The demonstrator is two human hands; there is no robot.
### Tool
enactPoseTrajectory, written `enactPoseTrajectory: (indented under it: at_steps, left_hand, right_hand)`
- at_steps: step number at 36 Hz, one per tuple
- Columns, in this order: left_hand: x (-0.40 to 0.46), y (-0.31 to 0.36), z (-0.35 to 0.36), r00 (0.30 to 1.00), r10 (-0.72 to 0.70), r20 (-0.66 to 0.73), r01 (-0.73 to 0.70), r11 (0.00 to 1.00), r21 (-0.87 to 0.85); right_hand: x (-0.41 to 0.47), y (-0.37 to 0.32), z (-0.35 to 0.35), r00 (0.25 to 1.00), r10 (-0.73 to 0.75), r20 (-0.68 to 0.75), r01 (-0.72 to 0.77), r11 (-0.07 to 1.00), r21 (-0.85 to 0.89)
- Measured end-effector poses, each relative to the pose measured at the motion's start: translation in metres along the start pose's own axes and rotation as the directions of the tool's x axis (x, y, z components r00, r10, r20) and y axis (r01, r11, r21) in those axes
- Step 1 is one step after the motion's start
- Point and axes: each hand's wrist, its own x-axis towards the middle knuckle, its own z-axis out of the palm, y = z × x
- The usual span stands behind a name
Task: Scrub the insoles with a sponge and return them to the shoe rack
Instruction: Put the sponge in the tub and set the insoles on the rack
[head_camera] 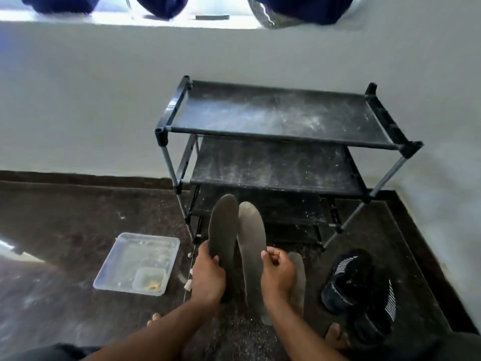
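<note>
Dusty shoe rack (pixel 273 118) behind — one insole (pixel 223 225) per hand (pixel 207 277).

Clear plastic tray (pixel 125 259) holding a small tub (pixel 149 280); dark sneakers (pixel 359 290) on dark floor (pixel 65 230).

Head-worn wide view, facing forward and down, near floor, toward wall

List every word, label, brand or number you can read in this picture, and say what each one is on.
None can be read.
The dark shoes carry white stripes, not letters.
The insoles, one in the left hand and one in the right hand, show no print.
The shoe rack and plastic tray carry no visible label.
</note>
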Motion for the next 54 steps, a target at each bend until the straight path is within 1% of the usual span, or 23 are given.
enactPoseTrajectory:
  at_steps: [2, 5, 9, 12, 16, 21, 26, 33, 36, 37, 40, 41, 42, 45, 48, 50, 52, 54]
  left_hand:
    - [0.001, 0.014, -0.007, 0.998, 0.040, -0.044, -0.040, 0.999, -0.008]
    - [0.011, 0.031, -0.012, 0.997, 0.037, -0.071, -0.040, 0.999, -0.033]
    - [0.028, 0.053, -0.013, 0.995, -0.017, -0.097, 0.011, 0.998, -0.067]
    - [0.046, 0.065, -0.010, 0.990, -0.063, -0.128, 0.046, 0.990, -0.131]
    - [0.072, 0.073, -0.007, 0.981, -0.094, -0.171, 0.057, 0.977, -0.206]
    - [0.099, 0.078, -0.003, 0.964, -0.198, -0.178, 0.135, 0.940, -0.314]
    - [0.124, 0.090, -0.001, 0.960, -0.222, -0.173, 0.152, 0.926, -0.346]
    - [0.138, 0.100, -0.001, 0.947, -0.292, -0.136, 0.214, 0.886, -0.412]
    - [0.130, 0.090, 0.002, 0.939, -0.326, -0.114, 0.227, 0.830, -0.509]
    - [0.125, 0.088, 0.003, 0.932, -0.348, -0.104, 0.235, 0.795, -0.559]
    - [0.107, 0.083, 0.006, 0.910, -0.415, -0.021, 0.263, 0.616, -0.743]
    - [0.101, 0.084, 0.006, 0.907, -0.421, -0.001, 0.262, 0.566, -0.781]
    - [0.094, 0.084, 0.005, 0.906, -0.424, 0.006, 0.257, 0.538, -0.803]
    - [0.082, 0.084, 0.006, 0.895, -0.446, -0.024, 0.245, 0.534, -0.810]
    - [0.078, 0.090, 0.006, 0.880, -0.472, -0.056, 0.224, 0.515, -0.827]
    - [0.078, 0.096, 0.004, 0.873, -0.485, -0.051, 0.207, 0.463, -0.862]
    - [0.080, 0.101, 0.002, 0.880, -0.474, -0.009, 0.203, 0.394, -0.897]
    - [0.086, 0.103, 0.002, 0.894, -0.448, 0.004, 0.197, 0.384, -0.902]
  right_hand:
    - [-0.002, -0.021, -0.004, 0.998, -0.023, -0.052, 0.026, 0.998, 0.058]
    - [0.006, -0.053, -0.007, 0.997, -0.051, -0.052, 0.056, 0.992, 0.117]
    - [0.030, -0.088, -0.006, 0.999, -0.017, -0.033, 0.023, 0.983, 0.182]
    - [0.050, -0.105, 0.002, 1.000, 0.013, -0.006, -0.012, 0.981, 0.196]
    - [0.075, -0.117, 0.019, 0.997, 0.074, -0.007, -0.071, 0.978, 0.194]
    - [0.099, -0.125, 0.040, 0.983, 0.184, -0.013, -0.179, 0.966, 0.187]
    - [0.115, -0.133, 0.058, 0.979, 0.204, -0.013, -0.198, 0.963, 0.185]
    - [0.118, -0.143, 0.062, 0.964, 0.262, 0.055, -0.267, 0.938, 0.222]
    - [0.112, -0.134, 0.058, 0.955, 0.290, 0.062, -0.295, 0.911, 0.288]
    - [0.110, -0.130, 0.056, 0.953, 0.298, 0.057, -0.301, 0.902, 0.309]
    - [0.100, -0.119, 0.049, 0.943, 0.327, 0.067, -0.330, 0.884, 0.329]
    - [0.096, -0.117, 0.047, 0.938, 0.338, 0.076, -0.343, 0.875, 0.342]
    - [0.091, -0.116, 0.043, 0.936, 0.344, 0.076, -0.349, 0.872, 0.343]
    - [0.079, -0.112, 0.035, 0.932, 0.354, 0.071, -0.359, 0.884, 0.301]
    - [0.069, -0.108, 0.031, 0.915, 0.397, 0.073, -0.402, 0.880, 0.253]
    - [0.065, -0.109, 0.029, 0.916, 0.395, 0.067, -0.399, 0.885, 0.242]
    - [0.065, -0.117, 0.030, 0.924, 0.376, 0.074, -0.383, 0.899, 0.211]
    - [0.069, -0.125, 0.032, 0.925, 0.371, 0.079, -0.379, 0.906, 0.189]
